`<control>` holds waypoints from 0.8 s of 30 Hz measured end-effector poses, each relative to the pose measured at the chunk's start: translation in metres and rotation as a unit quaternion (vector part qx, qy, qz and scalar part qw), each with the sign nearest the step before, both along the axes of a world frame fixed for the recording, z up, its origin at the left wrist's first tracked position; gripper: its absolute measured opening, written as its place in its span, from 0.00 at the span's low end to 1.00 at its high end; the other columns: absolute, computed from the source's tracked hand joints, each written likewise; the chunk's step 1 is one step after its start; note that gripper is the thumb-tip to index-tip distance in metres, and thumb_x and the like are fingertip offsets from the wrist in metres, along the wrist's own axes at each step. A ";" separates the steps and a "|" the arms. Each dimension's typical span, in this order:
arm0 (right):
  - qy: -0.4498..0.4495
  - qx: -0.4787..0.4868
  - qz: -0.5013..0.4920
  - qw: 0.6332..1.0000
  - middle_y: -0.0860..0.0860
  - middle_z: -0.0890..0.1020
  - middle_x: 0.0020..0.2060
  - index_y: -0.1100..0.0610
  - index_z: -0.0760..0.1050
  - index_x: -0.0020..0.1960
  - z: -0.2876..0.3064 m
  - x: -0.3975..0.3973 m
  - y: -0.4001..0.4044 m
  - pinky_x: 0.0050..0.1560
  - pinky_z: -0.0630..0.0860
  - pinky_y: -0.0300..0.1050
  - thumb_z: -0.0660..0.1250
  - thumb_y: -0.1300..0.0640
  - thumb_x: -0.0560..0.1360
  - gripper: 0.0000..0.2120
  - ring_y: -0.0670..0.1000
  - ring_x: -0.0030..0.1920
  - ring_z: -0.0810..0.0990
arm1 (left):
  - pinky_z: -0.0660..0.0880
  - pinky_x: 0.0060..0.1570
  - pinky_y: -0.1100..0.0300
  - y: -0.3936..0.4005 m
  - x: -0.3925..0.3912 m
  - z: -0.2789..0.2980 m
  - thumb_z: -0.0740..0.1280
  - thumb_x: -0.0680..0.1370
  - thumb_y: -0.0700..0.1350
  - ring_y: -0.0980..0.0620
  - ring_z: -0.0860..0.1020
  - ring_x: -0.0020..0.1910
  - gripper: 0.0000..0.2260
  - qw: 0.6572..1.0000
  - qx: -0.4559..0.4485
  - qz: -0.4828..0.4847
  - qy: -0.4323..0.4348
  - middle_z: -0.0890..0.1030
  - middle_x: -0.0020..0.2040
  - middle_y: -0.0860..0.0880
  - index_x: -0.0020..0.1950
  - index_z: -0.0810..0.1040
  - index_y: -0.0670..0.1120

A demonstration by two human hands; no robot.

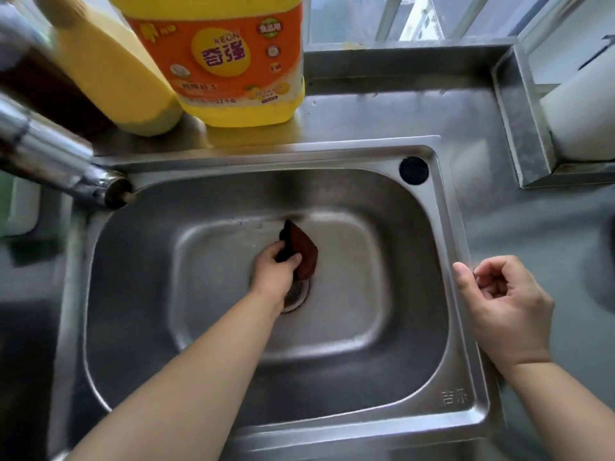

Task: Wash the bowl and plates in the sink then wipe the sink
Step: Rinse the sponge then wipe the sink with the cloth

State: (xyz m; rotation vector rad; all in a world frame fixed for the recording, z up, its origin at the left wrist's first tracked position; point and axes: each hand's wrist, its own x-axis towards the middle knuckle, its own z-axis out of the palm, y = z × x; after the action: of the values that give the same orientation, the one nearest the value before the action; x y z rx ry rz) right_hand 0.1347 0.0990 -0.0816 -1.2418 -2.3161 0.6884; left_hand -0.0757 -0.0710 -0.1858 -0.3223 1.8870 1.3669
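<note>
1. two hands show in the head view. the left hand (278,266) reaches down into the sink (446,207) and grips a dark brown cloth (301,249), fingers and thumb curled round its near end.
2. the cloth sticks out past the fingers toward the back wall, lying on the basin floor; the drain (297,294) sits just under and behind the wrist, partly hidden by it.
3. the right hand (502,304) hangs over the sink's right rim, well to the right of the cloth, fingers loosely curled, holding nothing; thumb tip near the rim, whether touching i cannot tell.
4. no bowl or plates show in the basin.
5. beyond the grip, on the back ledge, stands a yellow jug (233,61) with an orange label, a yellow bottle (113,74) just left of it.
6. far left of the grip, a chrome tap (66,164) reaches over the basin's back left corner.
7. a black plug (413,170) sits in the rim's back right corner.
</note>
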 end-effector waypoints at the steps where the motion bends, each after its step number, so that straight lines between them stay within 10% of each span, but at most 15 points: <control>1: -0.002 -0.001 0.002 1.000 0.51 0.74 0.29 0.55 0.70 0.38 0.001 0.000 0.000 0.38 0.65 0.28 0.64 0.41 0.71 0.17 0.53 0.30 0.73 | 0.73 0.63 0.53 -0.016 -0.013 -0.002 0.67 0.76 0.34 0.46 0.78 0.58 0.18 0.999 -0.012 0.043 0.007 0.79 0.61 0.43 0.66 0.74 0.38; 10: -0.024 -0.039 -0.048 0.998 0.52 0.75 0.31 0.45 0.70 0.39 -0.018 0.014 0.012 0.39 0.75 0.63 0.64 0.30 0.69 0.19 0.59 0.33 0.75 | 0.74 0.62 0.46 -0.063 -0.082 -0.039 0.68 0.76 0.38 0.44 0.77 0.60 0.19 0.966 -0.097 0.238 0.038 0.77 0.64 0.45 0.67 0.74 0.45; 19: -0.017 -0.036 -0.046 0.998 0.51 0.75 0.32 0.44 0.69 0.40 -0.010 0.007 0.004 0.39 0.74 0.62 0.65 0.31 0.69 0.16 0.58 0.33 0.75 | 0.74 0.58 0.57 0.013 -0.051 -0.032 0.69 0.75 0.37 0.44 0.79 0.57 0.16 0.992 -0.081 -0.025 0.090 0.80 0.59 0.42 0.64 0.77 0.40; 24: -0.003 -0.022 -0.033 0.999 0.50 0.74 0.29 0.52 0.70 0.38 -0.003 -0.001 -0.002 0.36 0.70 0.39 0.64 0.38 0.69 0.17 0.51 0.33 0.73 | 0.71 0.60 0.59 0.072 -0.012 -0.024 0.66 0.78 0.38 0.45 0.76 0.61 0.16 0.975 -0.060 -0.192 0.096 0.78 0.62 0.44 0.66 0.75 0.42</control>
State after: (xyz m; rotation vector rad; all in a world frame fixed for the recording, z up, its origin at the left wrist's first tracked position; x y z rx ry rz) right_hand 0.1341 0.0968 -0.0842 -1.3350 -2.2657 0.7184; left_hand -0.0874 0.0006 -0.2096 0.1208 2.0630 1.0550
